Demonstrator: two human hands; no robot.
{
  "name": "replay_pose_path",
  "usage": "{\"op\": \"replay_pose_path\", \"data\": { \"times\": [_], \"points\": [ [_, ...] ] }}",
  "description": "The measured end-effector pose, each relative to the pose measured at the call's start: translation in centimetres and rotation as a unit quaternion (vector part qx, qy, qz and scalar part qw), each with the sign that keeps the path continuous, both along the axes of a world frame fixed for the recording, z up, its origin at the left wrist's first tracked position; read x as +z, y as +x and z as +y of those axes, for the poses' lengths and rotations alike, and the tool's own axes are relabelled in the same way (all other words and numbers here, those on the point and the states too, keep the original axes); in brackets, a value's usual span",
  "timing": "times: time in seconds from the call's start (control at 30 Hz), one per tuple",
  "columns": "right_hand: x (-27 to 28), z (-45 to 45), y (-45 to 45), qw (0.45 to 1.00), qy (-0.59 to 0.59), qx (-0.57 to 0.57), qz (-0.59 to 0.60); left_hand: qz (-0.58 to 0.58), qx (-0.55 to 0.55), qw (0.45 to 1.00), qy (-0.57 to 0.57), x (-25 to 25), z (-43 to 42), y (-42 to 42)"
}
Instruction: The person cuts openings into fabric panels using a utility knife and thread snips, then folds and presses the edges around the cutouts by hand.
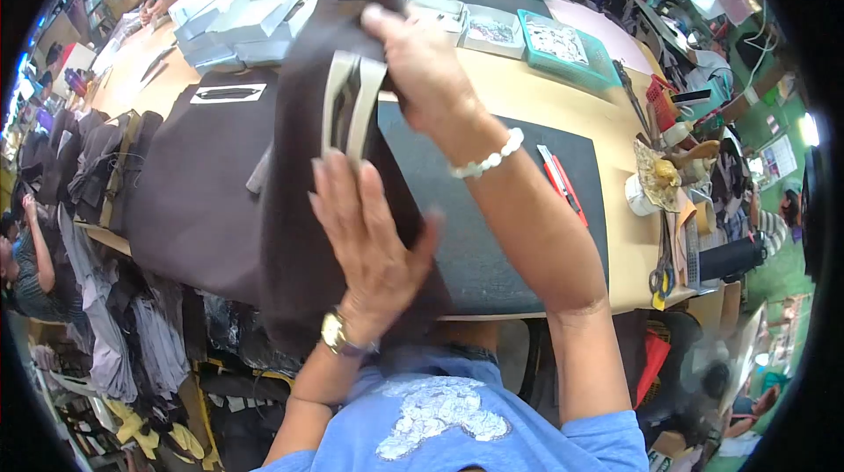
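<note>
The dark cloth [294, 199] is in the centre of the frame, raised at its upper end, with two pale strips [369, 103] standing along a slit in it. The right hand [431, 72] is at the upper edge; its fingers are blurred, but they seem to be closed on the cloth, perhaps because it must be lifted and kept stretched. The left hand [365, 248] lies with extended fingers, not gripping, at the lower end of the strips, probably to keep this part flat.

Beneath, a black mat [492, 235] covers part of the tabletop [629, 252], I think to protect it from blades. A red cutter [565, 186] rests at the mat's right side, within easy reach of the right hand. At the left of the frame another dark piece [202, 182] is spread out, maybe kept aside to leave the mat free. Toward the top, a teal tray [593, 68] keeps small pieces together.
</note>
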State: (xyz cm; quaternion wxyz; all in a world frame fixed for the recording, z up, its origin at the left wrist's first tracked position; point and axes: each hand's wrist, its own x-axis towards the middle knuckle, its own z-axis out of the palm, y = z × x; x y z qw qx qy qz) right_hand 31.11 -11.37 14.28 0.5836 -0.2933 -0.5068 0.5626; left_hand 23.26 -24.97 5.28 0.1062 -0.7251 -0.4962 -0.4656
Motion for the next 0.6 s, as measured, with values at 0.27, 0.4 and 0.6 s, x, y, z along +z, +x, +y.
{"op": "replay_pose_path", "data": {
  "times": [0.27, 0.4, 0.6],
  "points": [
    [4.5, -3.3, 10.3, 0.976, 0.117, -0.183, 0.033, 0.055, 0.006, 0.986, 0.159, 6.0, 8.8, -5.8],
    [0.3, -6.7, 15.7, 0.950, 0.097, -0.298, 0.006, 0.124, 0.035, 0.977, 0.168, 5.9, 7.9, -5.8],
    [-7.6, -15.5, 18.7, 0.826, 0.024, -0.475, -0.303, 0.195, -0.085, 0.976, -0.037, -1.1, 2.0, -7.1]
  ]
}}
